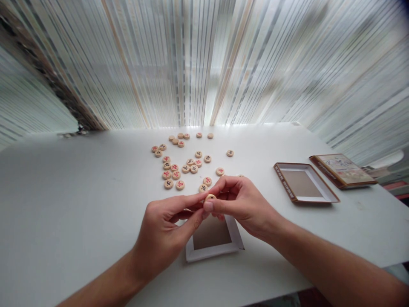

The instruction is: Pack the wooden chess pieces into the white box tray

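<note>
Between the fingertips of both hands is a round wooden Chinese chess piece [210, 198], mostly covered by the fingers. My left hand [172, 228] pinches it from the left, and my right hand [244, 204] grips it from the right with thumb and fingers. Below the hands lies a shallow open cardboard box tray [215, 254] with white edges and a brown bottom; the hands hide its far side. Just beyond the fingers, other chess pieces [180, 185] with red or black characters lie scattered on the white table [96, 204].
To the right, an open brown-edged box part [303, 183] rests on the table. Beside it sits a closed box [345, 168] with a picture on top. A striped curtain [179, 64] hangs along the table's far edge. A single chess piece [230, 153] lies apart from the others.
</note>
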### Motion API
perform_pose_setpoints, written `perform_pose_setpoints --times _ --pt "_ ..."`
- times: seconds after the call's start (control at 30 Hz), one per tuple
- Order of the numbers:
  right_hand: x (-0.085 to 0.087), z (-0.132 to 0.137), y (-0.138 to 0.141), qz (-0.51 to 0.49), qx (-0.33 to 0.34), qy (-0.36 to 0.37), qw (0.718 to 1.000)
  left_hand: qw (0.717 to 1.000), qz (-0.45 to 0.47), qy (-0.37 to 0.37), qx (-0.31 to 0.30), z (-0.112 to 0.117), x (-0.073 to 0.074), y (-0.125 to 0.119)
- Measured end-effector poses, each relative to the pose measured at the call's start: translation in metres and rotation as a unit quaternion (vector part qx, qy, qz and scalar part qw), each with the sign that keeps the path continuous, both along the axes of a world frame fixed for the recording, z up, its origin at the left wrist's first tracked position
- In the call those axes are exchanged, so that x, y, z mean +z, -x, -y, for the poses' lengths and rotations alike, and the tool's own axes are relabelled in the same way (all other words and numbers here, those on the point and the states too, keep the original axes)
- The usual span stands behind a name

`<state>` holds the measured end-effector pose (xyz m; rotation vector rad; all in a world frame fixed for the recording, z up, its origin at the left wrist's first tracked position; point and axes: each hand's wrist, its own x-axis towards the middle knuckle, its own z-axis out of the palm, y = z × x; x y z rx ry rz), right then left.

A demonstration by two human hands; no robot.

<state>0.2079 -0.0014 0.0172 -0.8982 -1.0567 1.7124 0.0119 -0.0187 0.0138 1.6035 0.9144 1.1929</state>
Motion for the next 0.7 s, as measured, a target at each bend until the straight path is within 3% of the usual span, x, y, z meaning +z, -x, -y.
perform_pose_setpoints --times 0.17,0.47,0.7 --pt "0.0023 0.0025 0.001 -0.032 0.002 -0.011 0.999 1.0 0.013 -0.005 -0.007 -0.0002 0.0017 -0.0007" --pt "0.0044 0.002 0.0021 -0.038 -0.006 -0.01 0.999 0.993 0.089 0.075 -0.021 -0.0015 0.004 -0.0018" --pt "-0.0007 0.0033 0.0015 -0.042 0.0 -0.049 0.998 0.987 0.117 0.108 -0.014 -0.0035 0.007 -0.0023"
